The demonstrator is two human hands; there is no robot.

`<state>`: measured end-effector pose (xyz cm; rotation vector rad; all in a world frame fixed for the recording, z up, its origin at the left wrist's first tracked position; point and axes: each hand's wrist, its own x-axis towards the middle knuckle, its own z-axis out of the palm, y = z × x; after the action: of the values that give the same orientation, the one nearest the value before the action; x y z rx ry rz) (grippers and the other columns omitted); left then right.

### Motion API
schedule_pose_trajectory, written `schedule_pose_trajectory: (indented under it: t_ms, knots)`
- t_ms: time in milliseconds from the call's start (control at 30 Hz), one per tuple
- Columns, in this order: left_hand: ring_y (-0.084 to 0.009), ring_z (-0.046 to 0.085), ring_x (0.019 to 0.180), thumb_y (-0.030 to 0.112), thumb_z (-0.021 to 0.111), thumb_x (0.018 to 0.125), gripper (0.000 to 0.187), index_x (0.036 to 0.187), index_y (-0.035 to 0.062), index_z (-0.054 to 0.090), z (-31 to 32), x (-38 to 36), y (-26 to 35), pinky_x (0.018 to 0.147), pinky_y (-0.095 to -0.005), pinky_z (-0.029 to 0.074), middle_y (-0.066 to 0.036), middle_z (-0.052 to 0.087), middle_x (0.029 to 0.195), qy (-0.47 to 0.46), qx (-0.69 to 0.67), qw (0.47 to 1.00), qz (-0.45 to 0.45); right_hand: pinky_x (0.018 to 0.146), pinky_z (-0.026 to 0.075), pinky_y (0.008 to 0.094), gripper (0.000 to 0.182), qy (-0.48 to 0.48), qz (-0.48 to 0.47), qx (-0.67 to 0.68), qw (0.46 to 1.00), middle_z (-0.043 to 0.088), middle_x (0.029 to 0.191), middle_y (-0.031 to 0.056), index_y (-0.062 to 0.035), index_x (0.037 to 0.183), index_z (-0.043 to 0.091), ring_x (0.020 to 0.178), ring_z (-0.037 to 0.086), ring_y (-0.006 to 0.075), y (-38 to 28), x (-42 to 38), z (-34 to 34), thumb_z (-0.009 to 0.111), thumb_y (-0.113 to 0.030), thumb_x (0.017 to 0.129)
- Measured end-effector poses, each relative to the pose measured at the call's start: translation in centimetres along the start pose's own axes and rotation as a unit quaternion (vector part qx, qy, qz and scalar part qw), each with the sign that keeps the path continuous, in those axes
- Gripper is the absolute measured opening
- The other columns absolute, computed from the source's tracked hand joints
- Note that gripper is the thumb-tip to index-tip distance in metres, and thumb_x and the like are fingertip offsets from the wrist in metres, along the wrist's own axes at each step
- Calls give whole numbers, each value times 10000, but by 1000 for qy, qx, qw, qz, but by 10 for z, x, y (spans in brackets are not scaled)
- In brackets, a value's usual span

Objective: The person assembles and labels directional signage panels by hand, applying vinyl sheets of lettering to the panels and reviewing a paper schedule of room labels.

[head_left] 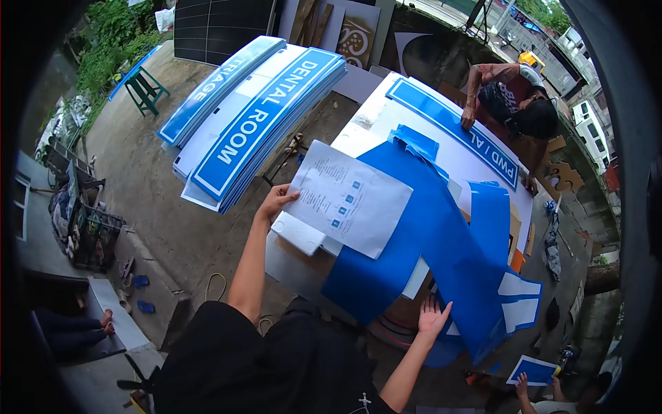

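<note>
Two bare arms reach forward from black sleeves. Nearest, the right hand [433, 315] is palm up, fingers slightly apart, just beside the blue sheeting [441, 224]. The left hand [278, 201] is clamped on the left edge of a printed paper [352, 200], which overlaps part of the sheeting from above. Beyond, a long blue sign [452, 129] lies on a white board [389, 116], and a co-worker [514, 103] leans over its far side. To the left sits a stack of signs [269, 119] topped by "DENTAL ROOM"; behind it stands a dark panel [221, 31].
</note>
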<state>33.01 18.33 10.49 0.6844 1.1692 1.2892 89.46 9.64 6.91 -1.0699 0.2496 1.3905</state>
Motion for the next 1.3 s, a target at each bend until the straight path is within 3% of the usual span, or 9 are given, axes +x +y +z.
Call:
schedule_pose_trajectory:
  t_ms: [200, 367, 667, 800, 933, 1000, 1033, 1100, 1300]
  knots:
    - [-109, 618, 751, 73, 657, 871, 191, 1019, -48, 652, -51, -62, -101, 676, -262, 491, -61, 687, 903, 355, 65, 929, 78, 1069, 346, 417, 954, 11, -23, 40, 999, 372, 1452, 150, 46, 1402, 311, 1322, 386, 271, 5, 25, 12, 737, -525, 767]
    - [-166, 637, 717, 100, 712, 814, 201, 930, -49, 644, 25, -97, -125, 656, -319, 490, -112, 687, 809, 456, 167, 874, 30, 1080, 353, 433, 867, -22, -24, 65, 997, 416, 1419, 143, 43, 1378, 352, 1320, 394, 278, 11, 22, 25, 721, -487, 800]
    - [-59, 547, 602, 110, 653, 890, 127, 898, -17, 643, 36, -95, -104, 491, -236, 409, -27, 639, 741, 382, 16, 924, 5, 970, 450, 385, 472, 3, -112, 97, 989, 545, 1209, 88, -10, 1170, 547, 1135, 523, 245, -5, 40, 16, 684, -350, 873]
    - [-90, 572, 596, 121, 623, 907, 69, 965, 86, 611, 16, -89, -45, 445, -219, 368, -2, 655, 827, 374, -271, 887, -18, 958, 447, 396, 453, 21, -155, 128, 979, 563, 1182, 87, -27, 1159, 549, 1110, 539, 247, -11, 36, 7, 669, -364, 882]
    - [-73, 427, 518, 136, 592, 931, 45, 918, 98, 572, -22, -77, -50, 430, -232, 261, 17, 550, 708, 109, -369, 923, 14, 950, 440, 394, 490, 69, -213, 184, 957, 554, 1232, 85, -51, 1209, 532, 1111, 538, 236, -27, 26, -3, 677, -371, 868]
    - [-71, 448, 545, 163, 603, 923, 85, 943, 88, 570, -1, -59, -38, 452, -224, 299, 17, 546, 745, 45, -339, 940, 13, 952, 433, 401, 529, 77, -244, 209, 944, 553, 1252, 72, -67, 1257, 507, 1115, 539, 230, -36, 28, -22, 666, -390, 869]
    - [-83, 483, 582, 160, 599, 910, 108, 988, 88, 576, 43, -53, -9, 484, -225, 348, 16, 579, 816, 211, -289, 933, -36, 953, 433, 405, 505, 94, -254, 213, 939, 564, 1237, 68, -72, 1246, 518, 1107, 545, 228, -42, 27, -31, 653, -390, 878]
    - [-107, 554, 645, 141, 583, 890, 211, 1093, 83, 587, 64, -24, -4, 513, -237, 405, 4, 621, 901, 74, -230, 970, -30, 960, 426, 409, 440, 103, -267, 231, 930, 588, 1200, 57, -88, 1215, 543, 1090, 558, 225, -54, 24, -45, 620, -386, 900]
    - [-105, 585, 649, 144, 571, 896, 220, 1083, 34, 608, 135, 75, 0, 507, -239, 425, -30, 645, 893, -15, -59, 998, -33, 1032, 374, 417, 602, 110, -319, 261, 905, 439, 1401, 66, -53, 1362, 407, 1240, 467, 261, -96, 28, -117, 636, -361, 899]
